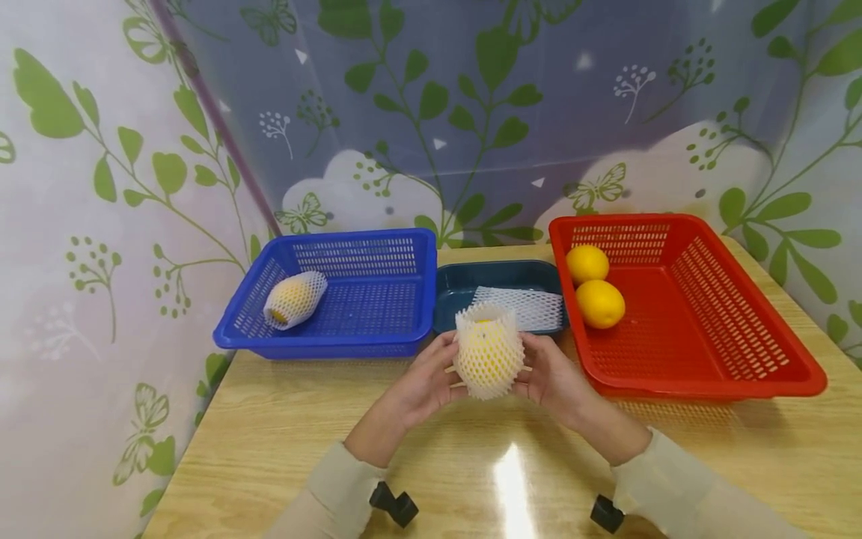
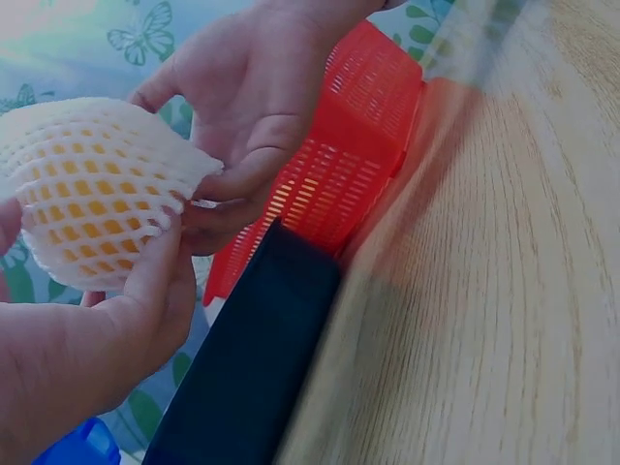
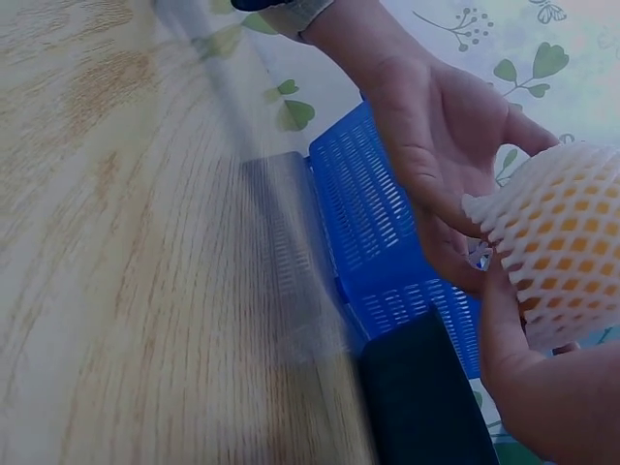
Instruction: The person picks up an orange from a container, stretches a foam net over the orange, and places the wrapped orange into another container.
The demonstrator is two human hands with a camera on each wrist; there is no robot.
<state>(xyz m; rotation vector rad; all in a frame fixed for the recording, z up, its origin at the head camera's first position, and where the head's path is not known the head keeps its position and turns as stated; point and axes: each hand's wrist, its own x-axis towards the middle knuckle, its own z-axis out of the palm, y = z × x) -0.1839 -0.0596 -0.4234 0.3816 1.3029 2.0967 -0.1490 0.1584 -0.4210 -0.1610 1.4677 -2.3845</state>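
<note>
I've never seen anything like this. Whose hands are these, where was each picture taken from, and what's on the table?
No robot here: these are a person's left hand and right hand. The wide picture comes from a camera worn on the head; the other two from one on each wrist. Both hands hold a yellow fruit in a white foam net. On the table are a blue basket with another netted fruit, a dark tray with a flat net, and a red basket with two bare yellow fruits.

Head view forward-down; wrist views close, sharing netted fruit (image 2: 95, 199).
</note>
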